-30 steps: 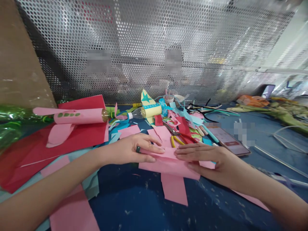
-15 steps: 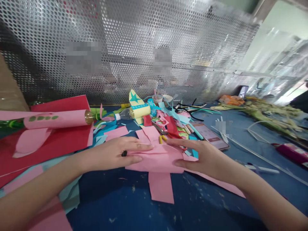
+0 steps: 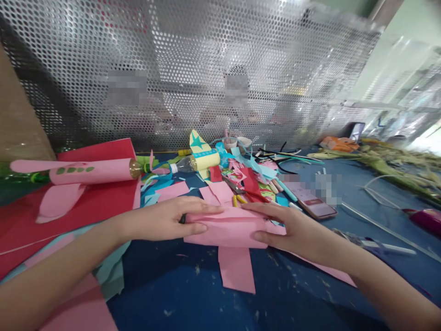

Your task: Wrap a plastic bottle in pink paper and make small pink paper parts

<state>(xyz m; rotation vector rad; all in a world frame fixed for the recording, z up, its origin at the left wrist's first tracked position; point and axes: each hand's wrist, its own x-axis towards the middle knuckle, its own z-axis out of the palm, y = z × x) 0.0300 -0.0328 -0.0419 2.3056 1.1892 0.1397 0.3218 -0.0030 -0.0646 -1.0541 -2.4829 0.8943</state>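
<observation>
Between my two hands lies a folded or rolled piece of pink paper (image 3: 227,232) on the blue table. My left hand (image 3: 172,218) grips its left end, thumb on the near side and fingers over the top; a dark ring-like band shows on one finger. The right end is held the same way by my right hand (image 3: 285,225). A pink paper strip (image 3: 236,271) sticks out from under it toward me. Just beyond are yellow scissor handles or sticks (image 3: 237,200) and more pink paper (image 3: 217,192). Whether anything is inside the roll is hidden.
A bottle wrapped in pink paper (image 3: 99,171) lies on red card (image 3: 99,200) at left. Behind my hands are a bottle with yellow paper (image 3: 206,161) and coloured scraps. A phone (image 3: 312,197) and a glue gun-like tool (image 3: 382,247) lie at right, before a perforated metal panel (image 3: 193,69).
The whole view has shifted slightly, so things sit a little further right. Both hands keep their hold on the pink paper, which looks much the same.
</observation>
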